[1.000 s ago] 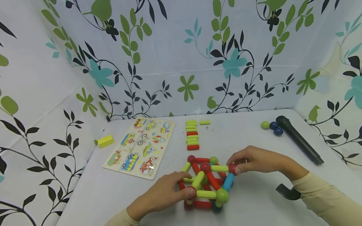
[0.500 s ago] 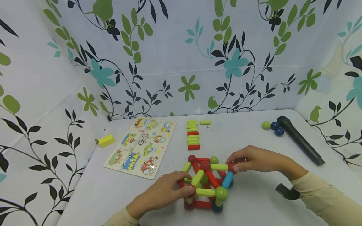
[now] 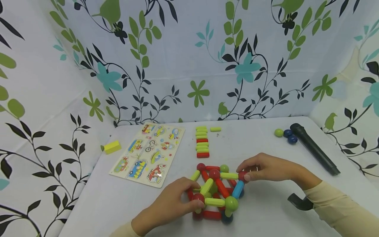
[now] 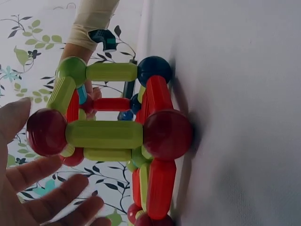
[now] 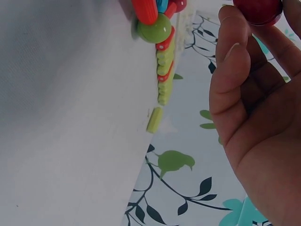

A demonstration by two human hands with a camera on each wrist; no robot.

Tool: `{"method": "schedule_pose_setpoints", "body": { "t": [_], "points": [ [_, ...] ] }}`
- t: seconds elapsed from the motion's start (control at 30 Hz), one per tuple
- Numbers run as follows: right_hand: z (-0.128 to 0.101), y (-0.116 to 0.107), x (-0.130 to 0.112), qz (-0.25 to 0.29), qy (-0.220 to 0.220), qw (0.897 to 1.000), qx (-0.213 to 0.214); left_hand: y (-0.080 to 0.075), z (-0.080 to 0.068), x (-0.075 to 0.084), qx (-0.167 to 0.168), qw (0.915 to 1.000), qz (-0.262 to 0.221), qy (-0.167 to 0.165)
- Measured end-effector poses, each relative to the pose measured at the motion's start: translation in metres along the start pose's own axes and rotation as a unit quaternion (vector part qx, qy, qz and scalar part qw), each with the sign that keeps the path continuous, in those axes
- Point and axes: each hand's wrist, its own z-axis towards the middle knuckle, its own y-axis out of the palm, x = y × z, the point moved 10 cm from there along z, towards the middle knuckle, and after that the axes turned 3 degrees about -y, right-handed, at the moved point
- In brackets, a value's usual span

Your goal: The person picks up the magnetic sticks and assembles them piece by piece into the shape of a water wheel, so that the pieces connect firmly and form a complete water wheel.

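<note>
A frame of magnetic rods and balls (image 3: 215,202) in red, yellow-green and blue stands on the table in front of the person. My left hand (image 3: 174,199) is at its near left upper corner, thumb and fingers spread around a red ball (image 4: 47,132). In the left wrist view, the thumb (image 4: 15,115) is apart from this ball, with the fingers just below it. My right hand (image 3: 263,167) pinches another red ball (image 5: 258,8) at the upper right corner, where a yellow-green rod (image 3: 229,175) and a blue rod (image 3: 238,190) meet.
Behind the frame lies a column of yellow-green and red rods (image 3: 202,141), one loose rod (image 3: 215,129) beside it. A picture puzzle board (image 3: 148,154) and yellow block (image 3: 112,147) lie left. Loose balls (image 3: 279,132) and a black microphone-like stick (image 3: 314,148) lie at right.
My left hand has loosened around the red ball: its thumb has slid down and more of the ball shows. The right hand keeps its pinch, and the frame stays nearly still.
</note>
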Motion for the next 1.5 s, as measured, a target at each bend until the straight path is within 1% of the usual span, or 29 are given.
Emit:
{"method": "schedule_pose_setpoints", "body": {
  "t": [0.13, 0.23, 0.37, 0.5, 0.57, 0.6, 0.67, 0.73, 0.77, 0.8, 0.87, 0.9, 0.97, 1.03, 1.1, 1.2, 1.27, 1.33, 1.37, 1.4, 1.47, 1.5],
  "points": [
    [0.0, 0.002, 0.0, 0.005, -0.005, 1.0, -0.002, -0.001, -0.001, 0.009, 0.016, 0.9986, -0.007, 0.051],
    [-0.001, 0.004, -0.001, 0.017, -0.007, 1.0, -0.009, -0.004, -0.001, 0.011, 0.018, 0.9974, -0.016, 0.068],
    [-0.002, 0.01, -0.005, 0.036, -0.007, 0.999, -0.025, -0.008, -0.002, 0.009, 0.007, 0.9971, -0.028, 0.071],
    [-0.002, 0.019, -0.013, 0.047, -0.027, 0.997, -0.052, -0.013, -0.002, 0.004, -0.005, 0.9961, -0.049, 0.073],
    [0.0, 0.021, -0.017, 0.04, -0.04, 0.996, -0.066, -0.015, -0.002, -0.001, -0.011, 0.9959, -0.061, 0.066],
    [0.003, 0.019, -0.017, 0.033, -0.043, 0.996, -0.065, -0.017, -0.003, -0.003, -0.013, 0.9958, -0.066, 0.063],
    [0.011, 0.007, -0.013, 0.011, -0.034, 0.998, -0.045, -0.018, -0.003, -0.007, -0.016, 0.9958, -0.073, 0.054],
    [0.027, -0.015, -0.001, -0.026, -0.001, 1.0, 0.004, -0.019, -0.004, -0.01, -0.019, 0.9955, -0.08, 0.048],
    [0.036, -0.028, 0.008, -0.046, 0.021, 0.998, 0.036, -0.019, -0.004, -0.011, -0.019, 0.9953, -0.082, 0.047],
    [0.047, -0.041, 0.017, -0.068, 0.039, 0.995, 0.067, -0.019, -0.004, -0.011, -0.019, 0.9951, -0.084, 0.047],
    [0.07, -0.064, 0.037, -0.118, 0.08, 0.982, 0.12, -0.019, -0.005, -0.012, -0.017, 0.9947, -0.09, 0.046],
    [0.082, -0.073, 0.047, -0.143, 0.099, 0.975, 0.139, -0.019, -0.005, -0.013, -0.015, 0.9946, -0.093, 0.045],
    [0.104, -0.083, 0.067, -0.192, 0.128, 0.96, 0.156, -0.017, -0.004, -0.014, -0.013, 0.9945, -0.096, 0.042],
    [0.125, -0.086, 0.085, -0.229, 0.153, 0.949, 0.152, -0.015, -0.005, -0.014, -0.012, 0.9947, -0.094, 0.041],
    [0.142, -0.083, 0.1, -0.259, 0.168, 0.942, 0.133, -0.012, -0.005, -0.013, -0.014, 0.9952, -0.087, 0.043],
    [0.162, -0.076, 0.113, -0.308, 0.167, 0.931, 0.103, -0.009, -0.006, -0.013, -0.022, 0.996, -0.074, 0.045],
    [0.17, -0.072, 0.115, -0.338, 0.159, 0.923, 0.096, -0.008, -0.006, -0.015, -0.027, 0.9976, -0.05, 0.039],
    [0.175, -0.071, 0.115, -0.365, 0.153, 0.913, 0.097, -0.008, -0.006, -0.02, -0.031, 0.9991, -0.015, 0.024],
    [0.177, -0.07, 0.115, -0.371, 0.154, 0.91, 0.098, -0.009, -0.005, -0.024, -0.033, 0.9994, 0.006, 0.014],
    [0.178, -0.07, 0.115, -0.37, 0.156, 0.911, 0.098, -0.009, -0.005, -0.028, -0.034, 0.9991, 0.027, 0.003],
    [0.177, -0.068, 0.116, -0.359, 0.164, 0.914, 0.095, -0.009, -0.004, -0.036, -0.036, 0.9972, 0.063, -0.017],
    [0.177, -0.067, 0.117, -0.352, 0.168, 0.917, 0.089, -0.008, -0.003, -0.04, -0.039, 0.9962, 0.074, -0.026]
  ]
}}
